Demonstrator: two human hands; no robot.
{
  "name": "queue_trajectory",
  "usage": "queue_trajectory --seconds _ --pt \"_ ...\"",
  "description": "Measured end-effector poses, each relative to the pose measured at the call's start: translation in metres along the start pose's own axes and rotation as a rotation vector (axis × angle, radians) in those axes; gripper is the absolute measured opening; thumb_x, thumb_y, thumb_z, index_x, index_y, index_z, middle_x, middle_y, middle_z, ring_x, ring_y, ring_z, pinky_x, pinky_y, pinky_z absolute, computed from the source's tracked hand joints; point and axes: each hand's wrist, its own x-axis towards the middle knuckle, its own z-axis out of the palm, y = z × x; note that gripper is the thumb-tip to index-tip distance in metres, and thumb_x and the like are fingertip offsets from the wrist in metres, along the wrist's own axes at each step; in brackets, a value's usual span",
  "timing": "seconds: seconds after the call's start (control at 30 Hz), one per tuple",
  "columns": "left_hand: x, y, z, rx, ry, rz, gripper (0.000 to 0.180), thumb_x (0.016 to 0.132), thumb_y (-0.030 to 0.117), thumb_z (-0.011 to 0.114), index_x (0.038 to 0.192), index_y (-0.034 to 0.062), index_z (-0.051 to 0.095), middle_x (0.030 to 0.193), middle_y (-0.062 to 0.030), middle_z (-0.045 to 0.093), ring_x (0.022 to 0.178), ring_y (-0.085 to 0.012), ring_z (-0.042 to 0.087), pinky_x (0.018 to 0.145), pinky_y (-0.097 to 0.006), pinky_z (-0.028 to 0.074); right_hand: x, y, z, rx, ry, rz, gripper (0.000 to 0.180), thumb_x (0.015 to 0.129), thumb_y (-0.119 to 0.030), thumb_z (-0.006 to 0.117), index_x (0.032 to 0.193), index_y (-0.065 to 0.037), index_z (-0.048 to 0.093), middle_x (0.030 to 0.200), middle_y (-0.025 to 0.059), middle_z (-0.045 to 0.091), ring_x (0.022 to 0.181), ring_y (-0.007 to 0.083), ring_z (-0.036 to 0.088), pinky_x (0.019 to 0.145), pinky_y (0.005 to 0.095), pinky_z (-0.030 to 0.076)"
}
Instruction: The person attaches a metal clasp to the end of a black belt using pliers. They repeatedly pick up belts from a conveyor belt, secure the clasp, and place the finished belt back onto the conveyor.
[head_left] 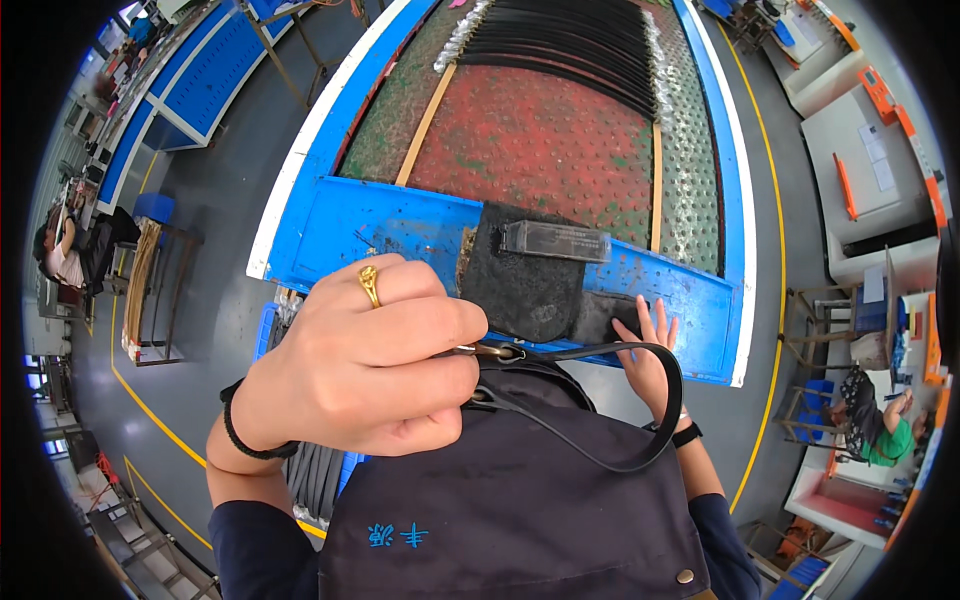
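My left hand (365,355), with a gold ring, is raised close and curled into a fist. What it holds, if anything, is hidden behind the fingers. Just beside its knuckles shows a brass buckle (500,351) on the looped black strap (670,400) of the dark apron (500,500) I wear. Farther down, my right hand (645,350) rests open, fingers spread, at the edge of a dark flat pad (605,315) on the blue tabletop edge. A worn black mat (520,290) lies left of it, with a clear plastic box (556,241) on top.
Beyond the blue table edge (400,215) is a red and green studded surface (530,140) with two wooden strips. Across it lies a row of black tubes (560,45) with plastic-wrapped ends. Other people sit at benches far left and right (885,420).
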Motion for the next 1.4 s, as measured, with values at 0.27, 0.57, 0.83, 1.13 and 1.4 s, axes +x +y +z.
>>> queue_trajectory --seconds 0.27,0.57,0.83,1.13,1.4 --pt "0.006 0.001 0.009 -0.017 -0.030 0.006 0.022 0.040 0.005 0.056 0.062 0.0068 0.058 0.072 -0.0037 0.056 0.055 -0.0197 0.049 0.050 -0.028 0.039 0.036 -0.041 -0.143 0.636 0.024 -0.176 0.034 0.092 -0.030 0.044 0.105 -0.007 0.065 0.126 0.0132 0.049 0.121 0.0324 0.041 0.105 0.0507 0.020" --pt "0.011 0.007 0.010 -0.068 0.002 0.010 0.021 0.041 0.006 0.057 0.061 0.0075 0.058 0.072 -0.0028 0.056 0.054 -0.0195 0.049 0.049 -0.028 0.039 0.059 -0.106 -0.184 0.624 -0.078 -0.744 0.047 0.091 -0.043 0.042 0.121 -0.010 0.057 0.095 0.0061 0.050 0.091 0.0227 0.053 0.094 0.0502 0.035" --pt "0.008 0.008 0.008 -0.074 -0.034 0.013 0.021 0.041 0.005 0.057 0.062 0.0072 0.058 0.073 -0.0031 0.056 0.055 -0.0199 0.048 0.049 -0.028 0.039 0.060 -0.111 -0.183 0.552 -0.076 -0.776 0.045 0.090 -0.043 0.042 0.120 -0.013 0.059 0.091 0.0044 0.049 0.088 0.0212 0.053 0.094 0.0497 0.036" --pt "0.009 0.007 0.010 -0.093 -0.028 0.021 0.021 0.042 0.004 0.056 0.062 0.0068 0.057 0.074 -0.0035 0.056 0.055 -0.0197 0.048 0.050 -0.028 0.039 0.056 -0.109 -0.181 0.526 -0.053 -0.742 0.045 0.090 -0.044 0.042 0.120 -0.014 0.059 0.090 0.0044 0.048 0.089 0.0212 0.052 0.094 0.0495 0.037" --pt "0.009 0.007 0.011 -0.102 -0.005 0.033 0.022 0.042 0.004 0.057 0.063 0.0063 0.058 0.073 -0.0042 0.056 0.055 -0.0195 0.048 0.049 -0.028 0.039 0.055 -0.109 -0.179 0.574 -0.045 -0.713 0.045 0.091 -0.041 0.041 0.120 -0.012 0.059 0.088 0.0056 0.048 0.088 0.0228 0.052 0.093 0.0498 0.038"
